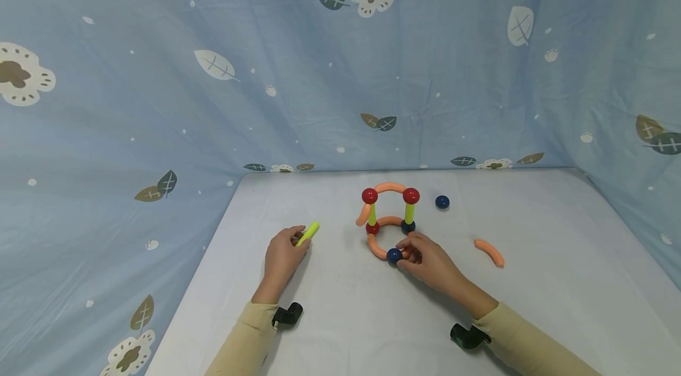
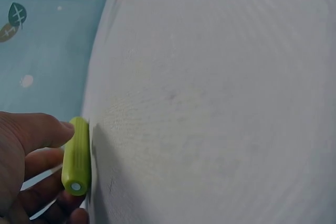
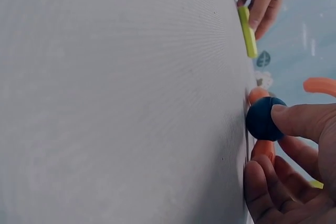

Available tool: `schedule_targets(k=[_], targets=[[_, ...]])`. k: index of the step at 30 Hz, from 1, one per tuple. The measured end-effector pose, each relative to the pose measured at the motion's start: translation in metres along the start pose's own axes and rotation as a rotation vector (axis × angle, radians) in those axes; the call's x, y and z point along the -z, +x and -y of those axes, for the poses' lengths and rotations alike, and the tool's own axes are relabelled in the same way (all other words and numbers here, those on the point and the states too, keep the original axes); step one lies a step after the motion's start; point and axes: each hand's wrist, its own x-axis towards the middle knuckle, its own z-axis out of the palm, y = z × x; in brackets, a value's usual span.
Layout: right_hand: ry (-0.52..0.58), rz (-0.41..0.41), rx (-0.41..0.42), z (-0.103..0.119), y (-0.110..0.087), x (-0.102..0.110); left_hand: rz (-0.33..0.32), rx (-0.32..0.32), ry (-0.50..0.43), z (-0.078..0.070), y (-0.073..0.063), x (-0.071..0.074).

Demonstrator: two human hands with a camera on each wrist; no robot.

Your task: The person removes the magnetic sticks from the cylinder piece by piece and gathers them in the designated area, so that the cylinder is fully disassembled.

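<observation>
In the head view, my left hand (image 1: 284, 253) holds a yellow-green rod (image 1: 307, 234) between thumb and fingers, low over the white table. The left wrist view shows the thumb against that rod (image 2: 76, 156) and a pale disc in its end. My right hand (image 1: 430, 262) grips a dark blue ball (image 1: 394, 256) at the near side of a built frame. Curved orange pieces (image 1: 375, 248) and balls form the frame's lower ring. Two yellow-green rods (image 1: 409, 213) stand upright from it, topped by red balls (image 1: 411, 195). The right fingers partly hide the ring's near right piece.
A loose blue ball (image 1: 442, 202) lies behind and right of the frame. Farther right rests a loose curved orange piece (image 1: 489, 253). One orange piece (image 1: 363, 214) juts out from the upper left red ball. Patterned blue cloth (image 1: 340, 68) hangs behind the white table (image 1: 340, 317).
</observation>
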Motion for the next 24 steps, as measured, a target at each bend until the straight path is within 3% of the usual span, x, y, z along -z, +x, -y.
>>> schedule_targets(k=[5, 11, 18, 24], targets=[[0.011, -0.009, -0.022, 0.000, -0.002, 0.001, -0.014, -0.016, 0.005, -0.003, 0.000, 0.001], [0.012, -0.033, -0.039, -0.001, -0.005, 0.004, -0.062, -0.086, 0.049, -0.005, 0.000, 0.000], [0.000, -0.060, -0.039, -0.006, -0.008, 0.007, -0.166, -0.214, 0.042, -0.016, -0.004, 0.000], [-0.017, -0.072, -0.052, -0.008, -0.009, 0.009, -0.193, -0.308, -0.018, -0.028, -0.008, -0.005]])
